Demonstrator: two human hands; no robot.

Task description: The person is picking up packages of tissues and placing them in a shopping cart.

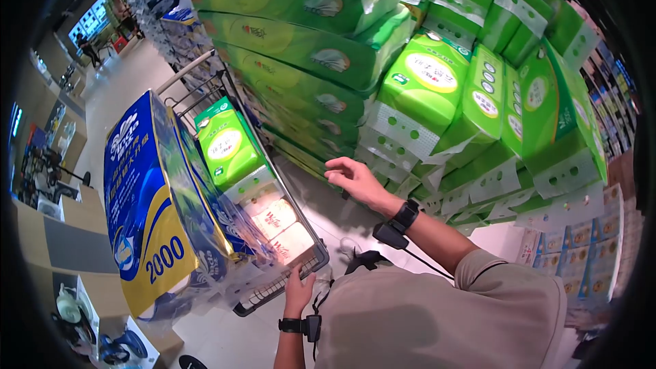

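Supermarket aisle | right hand is reaching, fingers open, toward stacked green packs | left hand is gripping cart rim | blue pack, green pack already aboard

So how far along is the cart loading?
Done: a blue pack and a green pack sit in the cart. In hand: left hand grips the cart edge; right hand open, reaching toward the green stack. Left: nothing lifted from it yet.
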